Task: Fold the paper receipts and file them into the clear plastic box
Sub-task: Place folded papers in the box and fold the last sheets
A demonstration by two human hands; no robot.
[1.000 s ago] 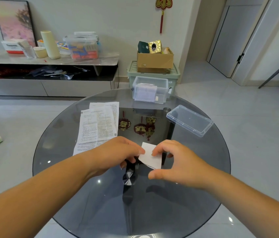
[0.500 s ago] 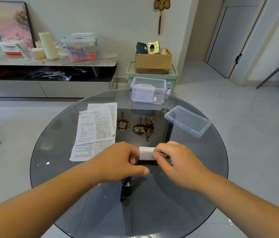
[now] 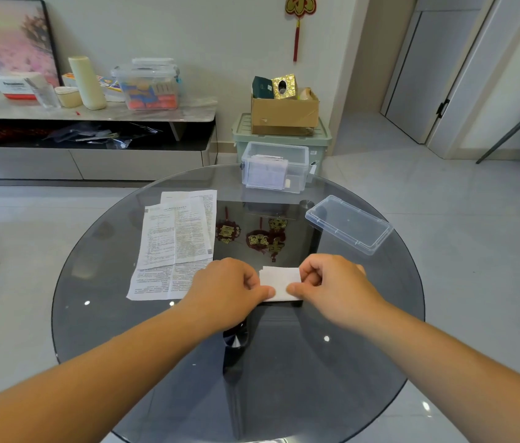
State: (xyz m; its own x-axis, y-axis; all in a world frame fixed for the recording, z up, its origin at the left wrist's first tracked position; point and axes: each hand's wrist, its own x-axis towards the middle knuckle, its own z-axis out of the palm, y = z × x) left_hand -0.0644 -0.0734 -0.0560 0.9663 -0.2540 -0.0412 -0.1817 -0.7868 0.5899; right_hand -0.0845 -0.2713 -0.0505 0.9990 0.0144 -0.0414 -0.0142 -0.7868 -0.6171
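Folded receipt [image 3: 279, 280] between both hands' fingers [image 3: 264, 292]

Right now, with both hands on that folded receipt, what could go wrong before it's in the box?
Left hand and right hand pinch the folded receipt only with fingertips; releasing one may let it spring open.
The clear plastic box sits at the far rim of the glass table; a push could slide it off.
The unfolded sheets lie by the left wrist and might get dragged.
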